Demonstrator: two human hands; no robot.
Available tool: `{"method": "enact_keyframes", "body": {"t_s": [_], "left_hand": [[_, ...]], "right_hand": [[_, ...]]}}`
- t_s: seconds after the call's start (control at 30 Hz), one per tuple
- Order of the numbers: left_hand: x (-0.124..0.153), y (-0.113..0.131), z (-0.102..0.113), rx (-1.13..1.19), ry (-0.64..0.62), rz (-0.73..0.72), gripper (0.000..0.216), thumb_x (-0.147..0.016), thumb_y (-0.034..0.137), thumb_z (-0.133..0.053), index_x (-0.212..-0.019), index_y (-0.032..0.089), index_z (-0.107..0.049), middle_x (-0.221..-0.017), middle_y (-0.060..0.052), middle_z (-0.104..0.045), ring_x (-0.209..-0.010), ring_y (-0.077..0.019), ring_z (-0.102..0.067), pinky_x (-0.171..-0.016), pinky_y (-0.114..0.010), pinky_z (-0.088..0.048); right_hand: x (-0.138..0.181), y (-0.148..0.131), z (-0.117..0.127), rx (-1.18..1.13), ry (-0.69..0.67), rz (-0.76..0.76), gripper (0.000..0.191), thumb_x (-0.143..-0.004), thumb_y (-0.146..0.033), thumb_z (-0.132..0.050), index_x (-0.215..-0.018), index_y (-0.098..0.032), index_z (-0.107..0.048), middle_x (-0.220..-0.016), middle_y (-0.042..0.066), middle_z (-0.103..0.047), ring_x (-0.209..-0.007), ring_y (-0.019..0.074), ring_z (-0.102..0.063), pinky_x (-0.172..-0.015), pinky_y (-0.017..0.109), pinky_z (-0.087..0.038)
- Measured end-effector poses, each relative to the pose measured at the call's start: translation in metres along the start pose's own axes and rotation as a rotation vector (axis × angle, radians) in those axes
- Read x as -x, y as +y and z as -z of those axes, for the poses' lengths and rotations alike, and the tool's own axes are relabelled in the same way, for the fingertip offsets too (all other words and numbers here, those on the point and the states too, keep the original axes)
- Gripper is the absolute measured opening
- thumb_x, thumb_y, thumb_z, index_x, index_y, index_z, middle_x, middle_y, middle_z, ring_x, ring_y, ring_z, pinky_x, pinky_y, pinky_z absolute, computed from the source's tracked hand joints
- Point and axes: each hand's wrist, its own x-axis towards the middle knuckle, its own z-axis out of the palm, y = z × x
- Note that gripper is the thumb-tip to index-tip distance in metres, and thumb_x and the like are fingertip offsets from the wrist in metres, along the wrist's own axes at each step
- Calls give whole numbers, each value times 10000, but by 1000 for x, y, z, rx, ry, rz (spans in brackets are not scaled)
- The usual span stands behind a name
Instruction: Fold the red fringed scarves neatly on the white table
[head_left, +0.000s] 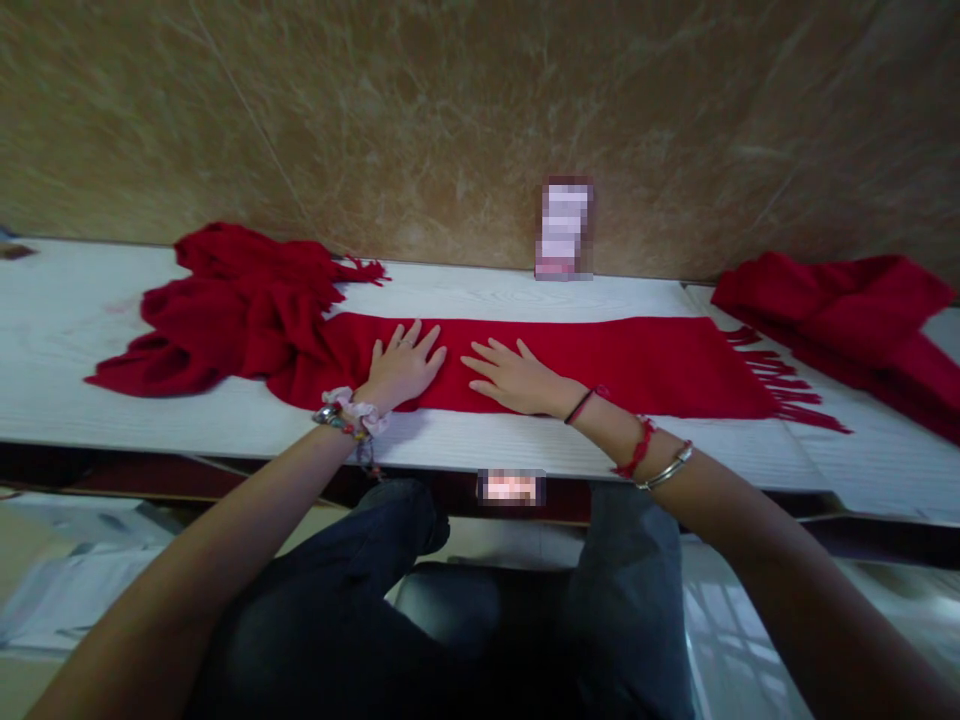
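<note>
A red scarf (pixel 622 365) lies lengthwise along the white table, its right half flat and ending in a tasselled fringe. Toward the left its cloth rises into a rumpled heap, where more fringe shows at the back. My left hand (pixel 403 368) rests palm down on the scarf beside that heap, fingers spread. Just to the right, my right hand (pixel 517 378) also lies flat on the cloth, its fingers stretched out and pointing left. A gap of red fabric separates the two hands. Neither one grips anything.
Another bunched red cloth (pixel 840 300) lies at the table's right end. The white table (pixel 465 440) runs along a brown marbled wall (pixel 420 130). A blurred-out upright object (pixel 564 228) leans at the wall. My legs are below the front edge; whitish packages (pixel 82 580) lie at lower left.
</note>
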Motion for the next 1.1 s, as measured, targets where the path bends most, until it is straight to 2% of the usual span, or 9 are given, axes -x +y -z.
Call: {"method": "enact_keyframes", "body": {"t_s": [0.17,0.33,0.43,0.53,0.63,0.77,0.9,1.0,1.1], "left_hand": [[-2,-1,-3,17,13,-8,555,-935,432,-181,-1438,216,-273,-1525,-82,-188,-1389,-309,-177,-1074,-566,-211],[-3,-2,-5,34,26,-8,548,-933,433,-194,-1434,230,-282,-1520,-76,-209,-1389,-310,-176,-1070,-572,-211],[-4,-2,-5,35,28,-11,549,-932,433,-198,-1434,229,-283,-1517,-79,-219,-1388,-307,-179,-1073,-570,-206],[-4,-2,-5,29,28,-10,547,-933,426,-194,-1435,227,-282,-1518,-79,-214,-1389,-306,-179,-1072,-568,-209],[-4,-4,-5,18,28,-13,551,-933,426,-184,-1437,224,-278,-1517,-83,-218,-1389,-303,-182,-1072,-563,-213],[-6,-8,-7,10,28,-9,556,-927,432,-193,-1439,230,-275,-1519,-72,-214,-1389,-294,-187,-1079,-547,-211],[-7,-10,-8,8,35,-13,557,-923,431,-190,-1438,236,-274,-1518,-62,-219,-1389,-286,-192,-1079,-541,-215],[-7,-10,-9,12,33,-17,559,-922,433,-189,-1438,236,-273,-1519,-61,-216,-1391,-284,-185,-1080,-542,-208],[-8,-10,-9,15,28,-17,559,-923,436,-187,-1439,239,-270,-1522,-56,-209,-1393,-282,-176,-1085,-541,-199]], "right_hand": [[15,21,-1,44,-49,-127,502,-961,-388,-259,-1439,-236,-289,-1521,72,-216,-1386,305,-174,-1060,620,-199],[44,59,7,87,-82,-401,511,-962,-341,-238,-1458,-221,-237,-1529,77,-186,-1387,317,-158,-1067,600,-208],[46,64,12,93,-81,-513,519,-961,-335,-232,-1459,-191,-236,-1526,104,-190,-1386,328,-154,-1062,608,-207],[29,46,13,81,-3,-475,526,-958,-344,-236,-1454,-168,-253,-1526,119,-187,-1383,333,-165,-1064,602,-206],[3,19,8,63,67,-343,534,-957,-354,-239,-1457,-165,-240,-1532,109,-172,-1386,326,-158,-1073,589,-195],[-14,10,1,29,-18,-263,529,-960,-363,-221,-1454,-174,-246,-1531,88,-182,-1392,302,-153,-1073,597,-183],[13,48,5,57,-90,-381,526,-959,-335,-205,-1460,-177,-223,-1534,97,-161,-1393,284,-159,-1075,572,-204],[50,89,12,154,-71,-540,525,-954,-305,-212,-1450,-140,-249,-1519,134,-203,-1379,289,-209,-1070,547,-238],[83,123,19,252,-38,-624,514,-944,-289,-241,-1422,-112,-309,-1495,158,-265,-1367,296,-242,-1066,554,-242]]}}
